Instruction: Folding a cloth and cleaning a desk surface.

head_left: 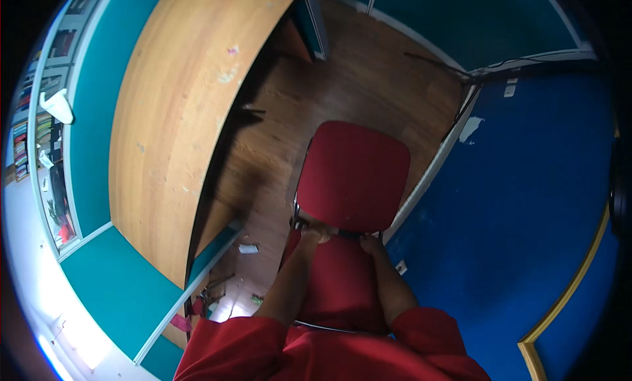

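Note:
A red padded chair (355, 177) with a dark metal frame stands in front of me. It has two cushioned parts, one farther off and a nearer one (339, 282) between my forearms. At the gap where these parts meet, my left hand (316, 234) is closed on the chair's frame at the left side. My right hand (370, 243) grips the frame at the right side of the same gap, its fingertips mostly hidden. Both arms reach forward from red sleeves.
A worn wooden desk (168, 131) fills the left side, bordered by teal partition panels (122, 279). Close on the right rises a blue wall (500, 203) with a socket (401, 267). Cables (441, 64) run along the far corner. White litter (248, 249) lies on the floor.

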A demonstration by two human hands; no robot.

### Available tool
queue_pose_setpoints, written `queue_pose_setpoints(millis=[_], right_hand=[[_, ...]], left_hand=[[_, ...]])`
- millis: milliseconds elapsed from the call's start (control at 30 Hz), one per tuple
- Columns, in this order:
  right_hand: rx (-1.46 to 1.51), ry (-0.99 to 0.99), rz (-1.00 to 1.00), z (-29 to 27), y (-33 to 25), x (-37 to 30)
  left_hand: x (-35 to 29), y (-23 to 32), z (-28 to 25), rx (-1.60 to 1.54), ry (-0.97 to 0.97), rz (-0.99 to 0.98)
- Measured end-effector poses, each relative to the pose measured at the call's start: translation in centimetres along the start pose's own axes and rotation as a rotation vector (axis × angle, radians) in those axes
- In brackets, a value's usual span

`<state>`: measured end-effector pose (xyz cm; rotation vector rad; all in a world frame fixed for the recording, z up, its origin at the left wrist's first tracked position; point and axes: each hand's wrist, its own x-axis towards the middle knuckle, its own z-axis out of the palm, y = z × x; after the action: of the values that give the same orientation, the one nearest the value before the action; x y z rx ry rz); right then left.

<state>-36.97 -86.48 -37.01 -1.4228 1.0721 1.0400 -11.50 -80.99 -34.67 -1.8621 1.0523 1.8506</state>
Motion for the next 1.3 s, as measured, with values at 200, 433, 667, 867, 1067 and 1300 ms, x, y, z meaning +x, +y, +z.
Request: queue_pose_setpoints(millis=[200, 433, 667, 867, 1067, 1300], right_hand=[[0.107, 0.020, 0.203, -1.6, 0.2, -1.3], [-0.079, 0.002, 0.217, -5.1, 0.4, -1.5], [-0.236, -0.047, 0.099, -8.7, -1.1, -0.2], [-0.505, -0.028, -0.024, -8.9, -6.6, 0.4], [-0.736, -0.208, 0.053, -9.1, -15.5, -2.0], [-0.931, -0.176, 0.026, -6.6, -25.0, -3.6]], left_hand=[[2.2, 0.3, 0.5, -0.100, 0.014, -0.019], [0.9, 1.4, 1.3, -0.234, 0.030, -0.019], [-1.0, 0.2, 3.8, -0.400, 0.069, -0.045], [-3.0, -4.3, 5.7, -0.551, 0.139, -0.113], [-4.2, -7.2, 9.7, -0.744, 0.183, -0.134], [-4.9, -11.4, 12.1, -0.878, 0.162, -0.097]])
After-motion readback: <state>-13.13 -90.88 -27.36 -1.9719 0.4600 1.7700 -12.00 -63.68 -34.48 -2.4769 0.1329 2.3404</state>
